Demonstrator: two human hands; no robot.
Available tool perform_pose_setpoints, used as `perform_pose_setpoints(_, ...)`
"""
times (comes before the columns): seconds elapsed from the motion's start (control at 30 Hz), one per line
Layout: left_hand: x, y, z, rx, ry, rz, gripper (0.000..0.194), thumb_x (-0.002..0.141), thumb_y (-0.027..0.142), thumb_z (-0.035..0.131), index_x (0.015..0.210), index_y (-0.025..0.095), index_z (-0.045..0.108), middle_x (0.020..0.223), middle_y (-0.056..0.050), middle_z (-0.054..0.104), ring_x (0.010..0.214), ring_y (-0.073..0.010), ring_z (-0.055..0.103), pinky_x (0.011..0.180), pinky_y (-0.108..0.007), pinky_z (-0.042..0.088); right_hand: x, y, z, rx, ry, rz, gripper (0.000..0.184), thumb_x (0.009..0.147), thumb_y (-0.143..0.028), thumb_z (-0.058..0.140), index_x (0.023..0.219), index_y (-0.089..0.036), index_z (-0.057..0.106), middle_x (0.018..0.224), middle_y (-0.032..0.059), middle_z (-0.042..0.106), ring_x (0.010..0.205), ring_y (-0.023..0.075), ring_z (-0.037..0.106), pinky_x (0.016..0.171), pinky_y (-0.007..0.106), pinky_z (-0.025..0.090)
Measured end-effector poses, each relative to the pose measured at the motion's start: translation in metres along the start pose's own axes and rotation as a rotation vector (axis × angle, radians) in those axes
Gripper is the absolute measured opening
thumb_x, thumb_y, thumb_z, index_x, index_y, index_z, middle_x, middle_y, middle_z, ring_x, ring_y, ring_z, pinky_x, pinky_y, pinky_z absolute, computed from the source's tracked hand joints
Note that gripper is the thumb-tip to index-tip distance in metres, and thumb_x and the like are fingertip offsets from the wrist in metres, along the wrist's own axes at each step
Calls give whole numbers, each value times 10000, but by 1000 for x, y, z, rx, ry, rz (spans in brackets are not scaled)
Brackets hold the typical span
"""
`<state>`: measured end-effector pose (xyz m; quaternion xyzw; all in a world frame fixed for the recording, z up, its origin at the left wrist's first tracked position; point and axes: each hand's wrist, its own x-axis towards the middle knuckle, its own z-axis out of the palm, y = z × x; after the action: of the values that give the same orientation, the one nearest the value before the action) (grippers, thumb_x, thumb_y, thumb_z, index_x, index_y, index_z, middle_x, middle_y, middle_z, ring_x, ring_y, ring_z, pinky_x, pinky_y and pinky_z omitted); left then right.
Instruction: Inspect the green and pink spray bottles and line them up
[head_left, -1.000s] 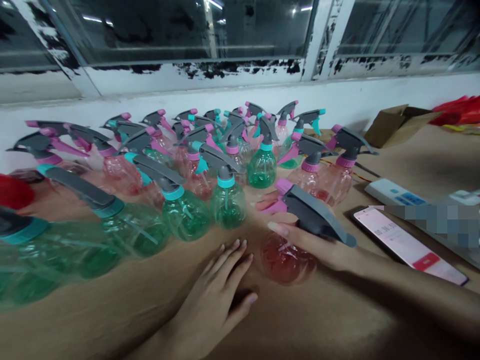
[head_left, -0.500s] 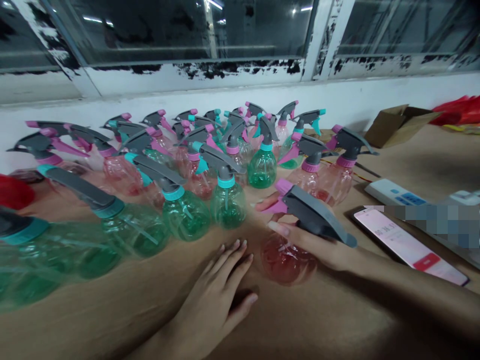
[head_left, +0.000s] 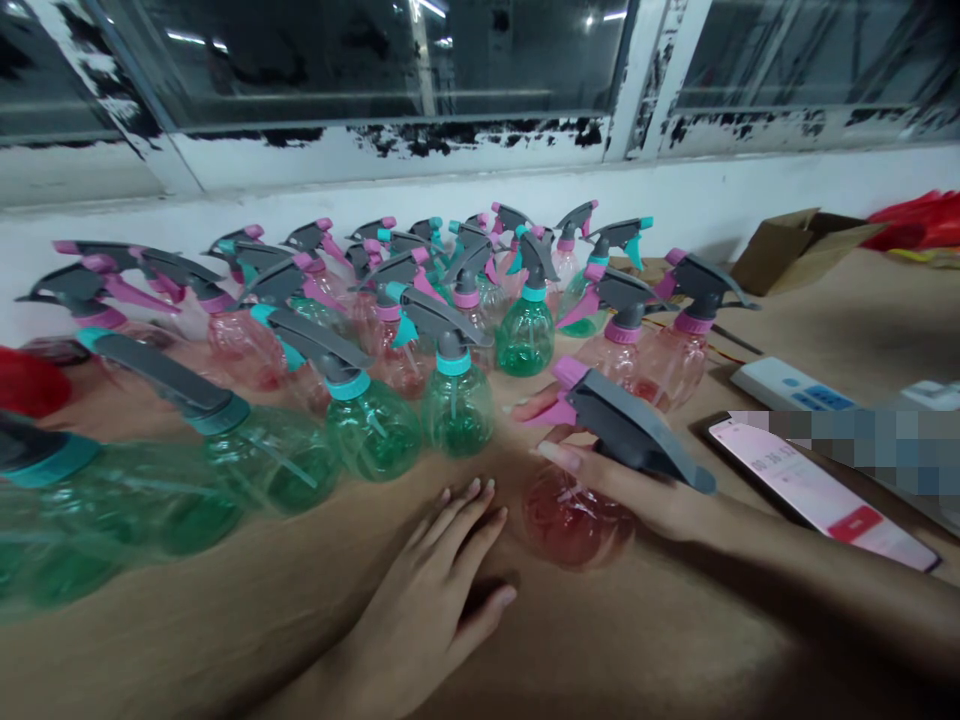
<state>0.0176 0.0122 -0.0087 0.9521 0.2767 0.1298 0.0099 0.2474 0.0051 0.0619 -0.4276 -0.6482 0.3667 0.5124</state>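
Note:
My right hand is wrapped round the neck of a pink spray bottle with a grey and pink trigger head. The bottle stands upright on the brown tabletop, and the hand hides its collar. To the left of it, my left hand lies flat on the table, fingers stretched out and holding nothing. Just beyond its fingertips stands a green spray bottle with a turquoise collar. Another green spray bottle is beside that one, to the left.
Several more pink and green spray bottles fill the table back to the white wall. On the right lie a phone showing a running timer and a white device with blue buttons. A cardboard box and red bags sit at the back right.
Both hands and the bottles stay where they were. Only the digits on the phone's timer differ.

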Motion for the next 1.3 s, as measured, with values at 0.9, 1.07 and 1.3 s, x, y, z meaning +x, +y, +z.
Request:
perform_pose_setpoints(0.9, 1, -1, 0, 20, 1, 23, 507, 945, 383, 511, 1379, 149, 392, 1472, -94, 374, 1344, -251, 344, 1076, -454, 338, -2, 8, -3, -29, 13, 5, 144, 816, -363, 658, 874, -257, 735, 874, -2, 744, 742, 145, 704, 710, 249, 581)
perform_pose_setpoints(1.07, 0, 0, -1, 8, 13, 19, 491, 952, 391, 496, 1370, 150, 403, 1470, -96, 378, 1340, -250, 352, 1075, -454, 340, -4, 9, -3, 26, -35, 40, 185, 845, -377, 623, 957, -255, 706, 906, 2, 722, 816, 148, 688, 799, 276, 560)
perform_pose_setpoints(1.3, 1, 0, -1, 12, 10, 12, 486, 954, 380, 490, 1375, 156, 396, 1470, -101, 376, 1338, -250, 358, 1068, -458, 347, -4, 15, -7, -31, -93, 51, 286, 883, -438, 539, 1025, -234, 680, 853, 30, 707, 876, 191, 651, 834, 340, 526)
